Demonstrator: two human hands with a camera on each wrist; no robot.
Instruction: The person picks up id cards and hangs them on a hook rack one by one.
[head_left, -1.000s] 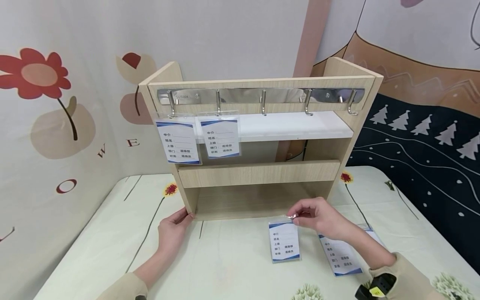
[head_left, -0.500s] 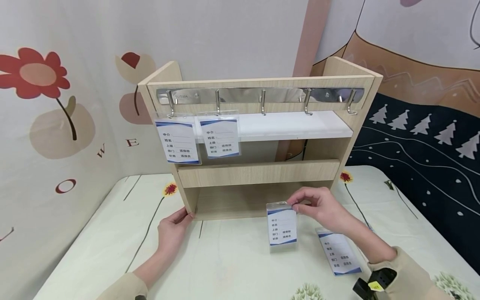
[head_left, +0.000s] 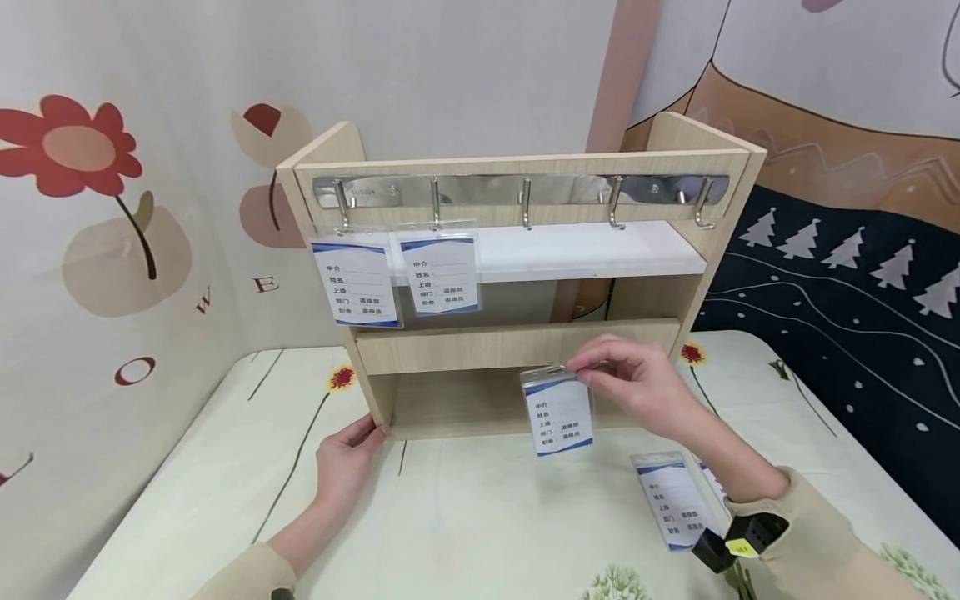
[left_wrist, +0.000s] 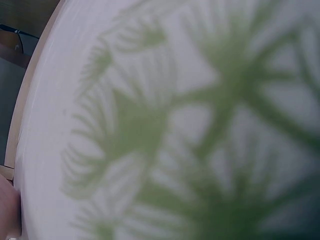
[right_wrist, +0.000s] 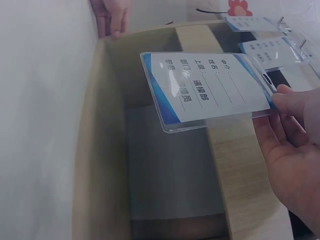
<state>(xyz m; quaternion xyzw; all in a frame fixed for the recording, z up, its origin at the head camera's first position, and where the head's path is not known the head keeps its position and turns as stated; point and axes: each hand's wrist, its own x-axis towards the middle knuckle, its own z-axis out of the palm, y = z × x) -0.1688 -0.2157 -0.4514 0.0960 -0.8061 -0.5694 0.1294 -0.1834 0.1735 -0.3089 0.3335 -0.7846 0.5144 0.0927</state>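
My right hand (head_left: pixel 633 383) pinches the top edge of a clear badge holder (head_left: pixel 558 412) between thumb and fingers. The holder has a white card with blue corners and hangs tilted in front of the lower opening of a wooden desk shelf (head_left: pixel 517 346). In the right wrist view the same badge holder (right_wrist: pixel 210 90) spans the middle, with its slot near the thumb. My left hand (head_left: pixel 348 462) grips the shelf's lower left corner, thumb at the front edge. Two badge holders, one at the far left (head_left: pixel 356 283) and one beside it (head_left: pixel 440 273), hang on the first two hooks.
A metal hook rail (head_left: pixel 570 192) runs along the shelf's top board, with bare hooks toward the right. On the floral tablecloth (head_left: pixel 465 517) lies another badge holder (head_left: pixel 675 500), with one more (head_left: pixel 712 481) partly behind the right forearm. A patterned curtain (head_left: pixel 450 75) stands behind.
My right hand has raised the badge holder from the tablecloth up to the front of the shelf's lower opening. The left hand keeps its place at the corner.
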